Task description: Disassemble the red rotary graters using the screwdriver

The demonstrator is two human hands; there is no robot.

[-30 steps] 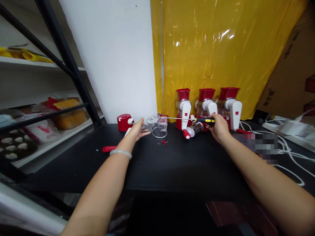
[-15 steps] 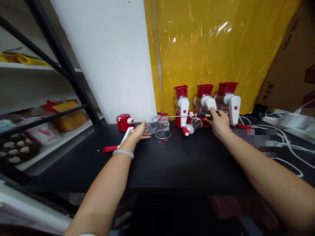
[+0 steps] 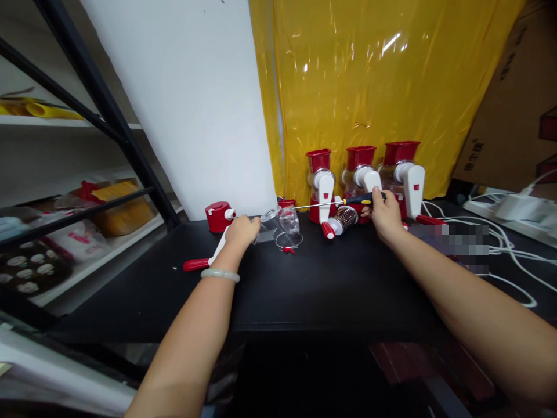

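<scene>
My right hand (image 3: 387, 216) grips a screwdriver (image 3: 351, 201) by its black-and-yellow handle. The long metal shaft points left, its tip close to a clear plastic housing (image 3: 288, 219) lying on the black table. My left hand (image 3: 241, 231) is closed at the housing's left end, over the white arm of a crank handle (image 3: 196, 265) with a red grip. What its curled fingers hold is hidden. Just in front of the housing lie a thin clear ring (image 3: 289, 240) and a small red piece (image 3: 288, 250). Behind my left hand sits a red base (image 3: 219, 216) with a white knob.
Three red-and-white rotary graters (image 3: 322, 187) stand at the back right, a metal grating drum (image 3: 346, 218) lying before them. White cables (image 3: 513, 255) and a power strip (image 3: 522, 210) occupy the right side. A black shelf frame (image 3: 126, 139) rises at the left.
My left hand's outstretched fingers have curled closed, and the hand has shifted slightly left. The small red piece beside the ring has turned. My right hand keeps the screwdriver nearly still.
</scene>
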